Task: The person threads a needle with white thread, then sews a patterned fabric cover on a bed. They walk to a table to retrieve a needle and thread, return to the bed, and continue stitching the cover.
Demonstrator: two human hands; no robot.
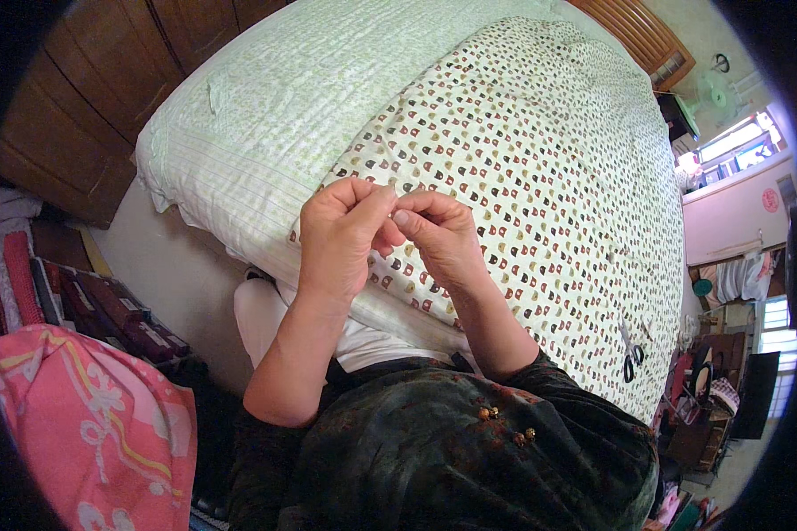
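Observation:
My left hand (341, 226) and my right hand (438, 234) meet in front of me, fingertips nearly touching. Thumb and forefinger are pinched together on each hand. Whatever they hold, if anything, is too small to make out. Below them spreads a white cloth printed with small red, black and tan animal heads (540, 203), lying over a bed. Its edge runs along a pale green quilted cover (283, 97). A pair of scissors with dark handles (633, 361) lies on the printed cloth to the right, away from both hands.
A pink patterned towel (88, 425) hangs at the lower left, near stacked folded fabrics (119, 305). Brown wooden cabinet doors (71, 97) stand at the far left. A pale green fan (717, 93) is at the far right, and cluttered furniture (708, 398) stands on the right.

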